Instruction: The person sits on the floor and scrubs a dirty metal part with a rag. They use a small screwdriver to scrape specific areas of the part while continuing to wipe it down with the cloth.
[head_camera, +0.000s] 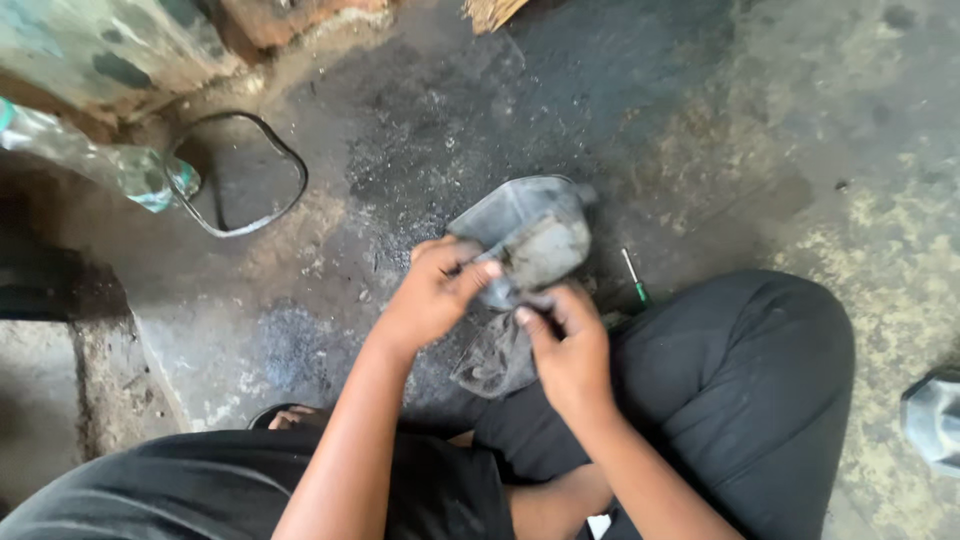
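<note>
Person seated low over a stained concrete floor (700, 120), both hands on a dirty grey plastic container (530, 235).

Left hand (435, 290): grip closed on the container's near edge, thumb on top. Right hand (570, 350): grip pinched narrow on a crumpled clear plastic bag (495, 360) hanging just below the container, between the knees. Container held above the floor, tilted, grimy inside. A green-handled screwdriver (634, 279) lies on the floor just beside the right knee. A rubber ring (250, 170) and a clear bottle (100, 160) lie well apart, far left.
</note>
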